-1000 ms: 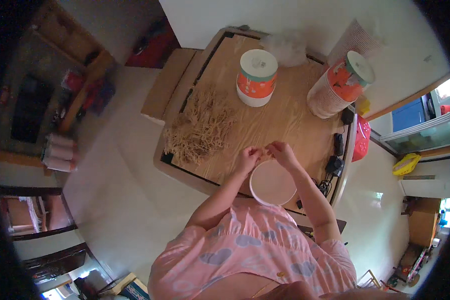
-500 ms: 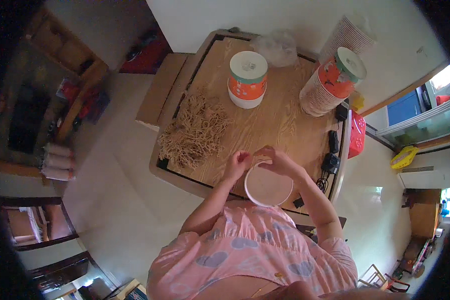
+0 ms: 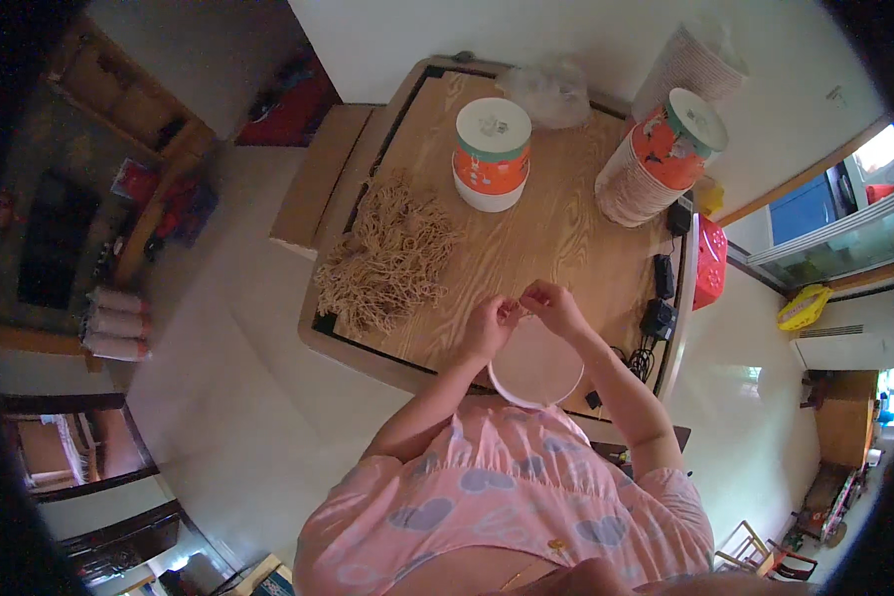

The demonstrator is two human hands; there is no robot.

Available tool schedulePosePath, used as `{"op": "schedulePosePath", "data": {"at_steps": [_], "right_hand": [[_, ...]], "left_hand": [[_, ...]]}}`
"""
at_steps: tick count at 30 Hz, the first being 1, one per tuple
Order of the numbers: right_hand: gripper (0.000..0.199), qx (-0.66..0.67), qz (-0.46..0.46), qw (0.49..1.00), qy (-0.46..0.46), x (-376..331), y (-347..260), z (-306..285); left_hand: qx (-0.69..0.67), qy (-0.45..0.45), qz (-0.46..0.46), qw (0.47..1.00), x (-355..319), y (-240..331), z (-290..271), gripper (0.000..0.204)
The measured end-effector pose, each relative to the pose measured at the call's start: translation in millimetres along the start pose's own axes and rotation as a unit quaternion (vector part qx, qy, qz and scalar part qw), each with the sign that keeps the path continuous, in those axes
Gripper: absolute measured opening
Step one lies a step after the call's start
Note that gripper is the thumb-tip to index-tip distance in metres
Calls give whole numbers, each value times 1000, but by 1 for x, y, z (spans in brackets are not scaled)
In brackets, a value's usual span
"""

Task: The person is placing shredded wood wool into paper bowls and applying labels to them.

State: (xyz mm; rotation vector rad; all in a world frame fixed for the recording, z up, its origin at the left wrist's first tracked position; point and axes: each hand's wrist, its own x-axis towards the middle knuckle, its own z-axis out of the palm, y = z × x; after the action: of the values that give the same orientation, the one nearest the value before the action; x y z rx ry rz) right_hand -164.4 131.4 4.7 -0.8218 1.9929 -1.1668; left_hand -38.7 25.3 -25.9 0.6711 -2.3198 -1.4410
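Note:
A round paper tub (image 3: pixel 534 372) with a white rim and a pale inside stands at the table's near edge, close to my body, its mouth toward me. Over its far rim, my left hand (image 3: pixel 491 324) and my right hand (image 3: pixel 554 307) meet almost fingertip to fingertip. Both are closed in a pinch. Whatever lies between the fingers is too small to make out. Left of my hands spreads a tangled heap of tan twine pieces (image 3: pixel 387 260).
Beyond my hands stands an upside-down orange and white tub (image 3: pixel 493 171). Tall nested tubs (image 3: pixel 641 179) rise at the back right, near a clear plastic bag (image 3: pixel 551 94). Black power adapters (image 3: pixel 658 318) with cables line the table's right edge. A cardboard box (image 3: pixel 313 189) sits beyond the left edge.
My hands have come together over the tub's far rim. My left hand has shifted right, and the right hand has moved slightly up and is now pinched against it.

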Motion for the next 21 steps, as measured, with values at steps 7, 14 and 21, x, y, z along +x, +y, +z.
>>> {"op": "schedulePosePath", "data": {"at_steps": [7, 14, 21], "right_hand": [[13, 85, 25, 996, -6, -4, 3, -2], [15, 25, -95, 994, -39, 8, 3, -4], [14, -114, -132, 984, -33, 8, -27, -10]], "left_hand": [[-384, -20, -224, 895, 18, 1, 5, 12], [-383, -3, -252, 889, 17, 4, 0, 9], [-318, -51, -210, 923, 16, -10, -8, 14]]}}
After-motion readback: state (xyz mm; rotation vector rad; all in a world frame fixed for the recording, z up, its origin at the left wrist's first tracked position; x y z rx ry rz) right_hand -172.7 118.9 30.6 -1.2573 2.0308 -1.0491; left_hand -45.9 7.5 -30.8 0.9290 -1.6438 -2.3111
